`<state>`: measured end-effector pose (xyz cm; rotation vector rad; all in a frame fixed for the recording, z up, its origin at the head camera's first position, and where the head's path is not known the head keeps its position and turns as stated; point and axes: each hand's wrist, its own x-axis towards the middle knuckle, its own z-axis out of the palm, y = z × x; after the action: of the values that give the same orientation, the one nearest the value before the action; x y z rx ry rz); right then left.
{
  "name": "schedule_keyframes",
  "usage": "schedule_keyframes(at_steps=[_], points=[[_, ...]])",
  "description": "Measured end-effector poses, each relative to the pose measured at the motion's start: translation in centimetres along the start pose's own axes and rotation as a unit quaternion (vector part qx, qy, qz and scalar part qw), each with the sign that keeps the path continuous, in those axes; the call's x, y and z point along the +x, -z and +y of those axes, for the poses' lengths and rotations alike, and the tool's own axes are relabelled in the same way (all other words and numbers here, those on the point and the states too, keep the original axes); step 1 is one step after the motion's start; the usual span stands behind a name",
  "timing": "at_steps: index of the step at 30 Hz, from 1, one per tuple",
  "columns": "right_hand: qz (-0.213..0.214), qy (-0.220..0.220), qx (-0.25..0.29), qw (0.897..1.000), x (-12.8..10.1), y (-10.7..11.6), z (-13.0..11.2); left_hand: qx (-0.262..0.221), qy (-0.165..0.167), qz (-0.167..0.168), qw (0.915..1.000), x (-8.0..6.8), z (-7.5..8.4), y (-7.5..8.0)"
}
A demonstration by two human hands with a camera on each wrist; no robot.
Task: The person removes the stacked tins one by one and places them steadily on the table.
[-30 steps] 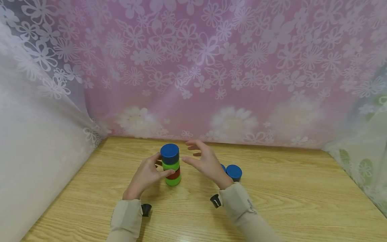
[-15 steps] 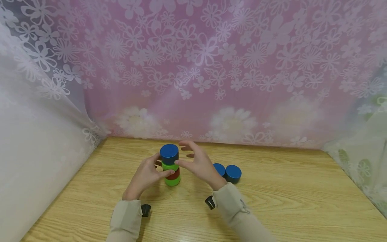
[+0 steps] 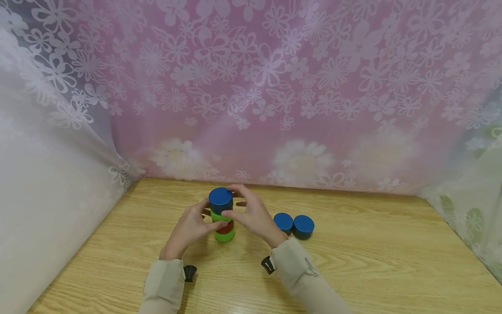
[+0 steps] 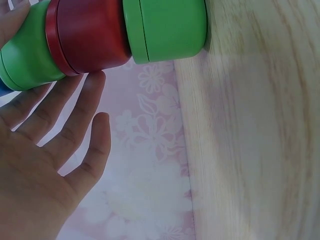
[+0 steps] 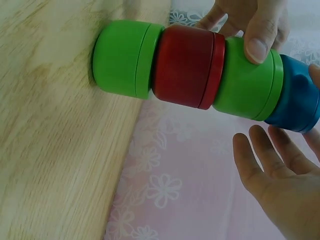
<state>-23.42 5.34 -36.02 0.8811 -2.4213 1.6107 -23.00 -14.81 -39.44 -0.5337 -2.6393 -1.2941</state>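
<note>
**Both hands close on the stack**

Our right hand [image 3: 251,213] has come in from the right since the earlier frames: a second ago it hovered open and apart from the stack [image 3: 222,216]; now its thumb lies on the upper green can [image 3: 218,215] and its fingers curl round behind the blue can [image 3: 220,199] on top, so it grips the top of the stack. Our left hand [image 3: 191,226] has stayed where it was, on the stack's left side, thumb pressed against the front at the red can [image 3: 226,227] and fingers curled behind. In the right wrist view that thumb rests on the upper green can; in the left wrist view the fingers lie loosely spread beside the stack.

The stack stands upright on the bench [image 3: 372,261], slightly left of centre, unmoved. With the right hand gone from over them, both loose cans now show fully.

Counted: four cans in the stack, from the bench up the lower green can [image 3: 225,236], red, green, blue. Two loose blue cans [image 3: 293,225] sit side by side, touching, just right of the right hand. That makes three blue, two green, one red. A flowered curtain [image 3: 274,87] hangs behind the bench.
</note>
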Motion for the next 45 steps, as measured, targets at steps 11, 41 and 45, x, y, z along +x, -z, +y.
schedule_keyframes(at_steps=[11,41,45], points=[[0.000,0.007,-0.008,1.000,0.1,-0.4,0.0,0.002,-0.006,0.005,1.0000,-0.1,-0.2,-0.1],[0.062,-0.002,-0.015,0.998,-1.5,3.0,0.4,0.005,0.007,0.002,1.0000,0.1,0.0,-0.2],[0.059,0.001,-0.013,0.998,-1.8,3.4,0.6,0.003,0.004,0.003,1.0000,0.1,0.0,-0.2]])
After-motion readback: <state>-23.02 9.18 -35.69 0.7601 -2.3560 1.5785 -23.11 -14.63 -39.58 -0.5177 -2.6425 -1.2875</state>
